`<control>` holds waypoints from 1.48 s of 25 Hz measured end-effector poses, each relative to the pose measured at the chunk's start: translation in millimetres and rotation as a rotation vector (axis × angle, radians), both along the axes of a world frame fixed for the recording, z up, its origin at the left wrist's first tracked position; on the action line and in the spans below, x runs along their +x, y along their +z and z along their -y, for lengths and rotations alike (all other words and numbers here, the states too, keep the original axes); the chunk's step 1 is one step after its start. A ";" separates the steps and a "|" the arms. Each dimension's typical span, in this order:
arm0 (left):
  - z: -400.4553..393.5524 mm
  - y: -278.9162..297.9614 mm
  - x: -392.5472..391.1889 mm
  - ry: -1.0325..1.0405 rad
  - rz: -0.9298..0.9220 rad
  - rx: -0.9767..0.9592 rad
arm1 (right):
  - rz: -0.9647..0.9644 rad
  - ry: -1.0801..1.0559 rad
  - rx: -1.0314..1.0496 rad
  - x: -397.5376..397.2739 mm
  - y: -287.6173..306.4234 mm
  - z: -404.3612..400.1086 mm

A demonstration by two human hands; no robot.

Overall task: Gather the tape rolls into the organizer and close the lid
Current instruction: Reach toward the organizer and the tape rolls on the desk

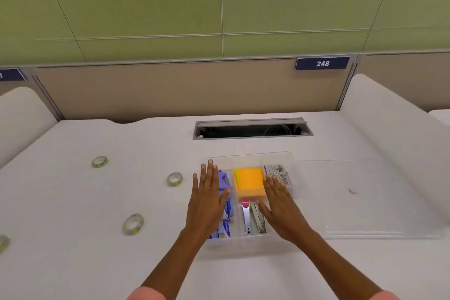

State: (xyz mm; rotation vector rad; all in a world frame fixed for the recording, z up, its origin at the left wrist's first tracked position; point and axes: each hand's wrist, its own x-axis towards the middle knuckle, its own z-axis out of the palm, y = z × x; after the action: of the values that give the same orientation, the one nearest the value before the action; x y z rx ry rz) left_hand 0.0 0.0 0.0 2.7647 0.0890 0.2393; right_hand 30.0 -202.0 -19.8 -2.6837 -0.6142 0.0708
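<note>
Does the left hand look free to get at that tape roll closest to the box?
Probably yes: the left hand is open and empty over the organizer, and bare table lies between it and the tape roll.

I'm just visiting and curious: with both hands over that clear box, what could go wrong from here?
The organizer already looks crowded with sticky notes and staplers, so the tape rolls may not fit easily. The clear lid lying to its right is hard to see. A tape roll at the left edge could be missed.
</note>
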 end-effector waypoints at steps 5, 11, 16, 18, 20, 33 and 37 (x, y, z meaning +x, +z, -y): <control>3.2 -28.4 -25.8 0.034 -0.075 -0.060 | -0.069 -0.023 -0.010 -1.8 -7.7 -0.7; 2.9 -35.4 -27.4 0.058 -0.187 -0.092 | -0.033 -0.018 -0.032 -1.6 -14.6 0.4; 4.2 -36.2 -28.8 0.065 -0.181 -0.101 | -0.010 -0.007 -0.001 -1.3 -16.4 0.3; 4.5 -35.3 -29.3 0.061 -0.160 -0.089 | -0.008 0.009 0.002 -1.0 -14.7 0.6; 3.7 -34.5 -29.3 0.057 -0.135 -0.068 | -0.004 0.020 0.004 -0.5 -13.0 0.2; -50.6 -38.7 -71.5 0.283 0.078 -0.380 | 0.018 0.176 0.178 -15.6 21.8 -71.6; -105.9 -49.2 -103.8 0.423 0.146 -0.344 | -0.003 0.286 0.300 -36.2 25.7 -144.8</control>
State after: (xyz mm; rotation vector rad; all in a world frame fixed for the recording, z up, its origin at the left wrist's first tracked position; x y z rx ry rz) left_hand -103.8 105.9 -49.2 2.3514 0.6184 0.4831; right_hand -6.2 -57.2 5.9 -2.2940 -0.9258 0.0551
